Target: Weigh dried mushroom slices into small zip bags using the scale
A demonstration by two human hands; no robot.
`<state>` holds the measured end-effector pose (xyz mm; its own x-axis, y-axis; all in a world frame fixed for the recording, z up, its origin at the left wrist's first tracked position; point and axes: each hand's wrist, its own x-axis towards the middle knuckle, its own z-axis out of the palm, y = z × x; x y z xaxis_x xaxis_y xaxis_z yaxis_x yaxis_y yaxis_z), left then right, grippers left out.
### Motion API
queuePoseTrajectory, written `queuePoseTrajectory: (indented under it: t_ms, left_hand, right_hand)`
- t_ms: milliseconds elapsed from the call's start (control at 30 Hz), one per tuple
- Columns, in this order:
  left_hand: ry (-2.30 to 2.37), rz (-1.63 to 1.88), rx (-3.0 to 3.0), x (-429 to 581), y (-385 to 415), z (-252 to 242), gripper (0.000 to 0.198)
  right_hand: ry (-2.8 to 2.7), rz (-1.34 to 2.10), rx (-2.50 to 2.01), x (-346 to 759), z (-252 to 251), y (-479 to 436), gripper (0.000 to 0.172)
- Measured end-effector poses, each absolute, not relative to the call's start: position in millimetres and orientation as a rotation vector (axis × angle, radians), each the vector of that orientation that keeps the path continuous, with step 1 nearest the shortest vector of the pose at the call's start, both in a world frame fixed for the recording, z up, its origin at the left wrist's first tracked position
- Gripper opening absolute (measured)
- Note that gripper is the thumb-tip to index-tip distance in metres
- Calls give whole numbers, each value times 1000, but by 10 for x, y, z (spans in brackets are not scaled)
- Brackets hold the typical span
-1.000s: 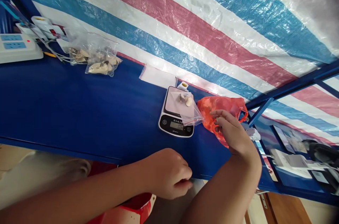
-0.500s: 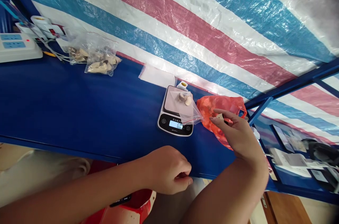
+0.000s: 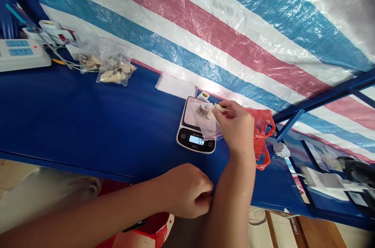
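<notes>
My right hand [image 3: 234, 121] pinches a dried mushroom piece [image 3: 219, 107], pale with a dark edge, over the right side of a kitchen scale [image 3: 195, 139]. On the scale's plate lies a clear zip bag [image 3: 204, 127]. A few mushroom pieces [image 3: 202, 110] rest at the bag's upper part; whether they are inside or on top I cannot tell. The lit display seems to read 5.9. Behind my right wrist is a red plastic bag [image 3: 261, 119], partly covered. My left hand [image 3: 190, 189] is closed in a loose fist near the table's front edge, with nothing visible in it.
Filled clear bags of mushroom pieces [image 3: 115, 72] lie at the back left, near a white power strip [image 3: 23, 54] and cables. Flat empty bags [image 3: 175, 86] and a small white socket [image 3: 203, 96] sit behind the scale. A striped sheet [image 3: 187, 25] hangs behind the blue table [image 3: 88, 123].
My right hand has moved left from the red bag to above the scale, carrying a mushroom piece. The display went from 6.0 to 5.9. My left hand stays closed in place.
</notes>
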<state>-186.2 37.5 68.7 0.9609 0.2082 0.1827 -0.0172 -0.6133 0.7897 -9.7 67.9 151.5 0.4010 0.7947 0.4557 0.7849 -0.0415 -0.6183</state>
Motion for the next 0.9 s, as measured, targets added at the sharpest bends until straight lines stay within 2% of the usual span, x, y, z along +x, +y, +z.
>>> queuePoseTrajectory:
  t_ms: [133, 233, 300, 600, 900]
  left_hand:
    - [146, 348, 2210, -1865, 373, 673, 29]
    - [159, 362, 2224, -1864, 375, 676, 29]
    - [149, 372, 2234, -1864, 376, 682, 29]
    - [129, 388, 2251, -1859, 380, 695, 33]
    - [137, 349, 2232, -1858, 392, 705, 31]
  right_hand:
    - [-1475, 95, -1876, -128, 1406, 783, 19]
    - [-1490, 114, -1924, -137, 1356, 813, 24]
    - [-1480, 120, -1904, -139, 1373, 792, 28]
    - [-1382, 27, -1846, -132, 1567, 618, 30]
    - [-1505, 276, -1896, -219, 1639, 555, 21]
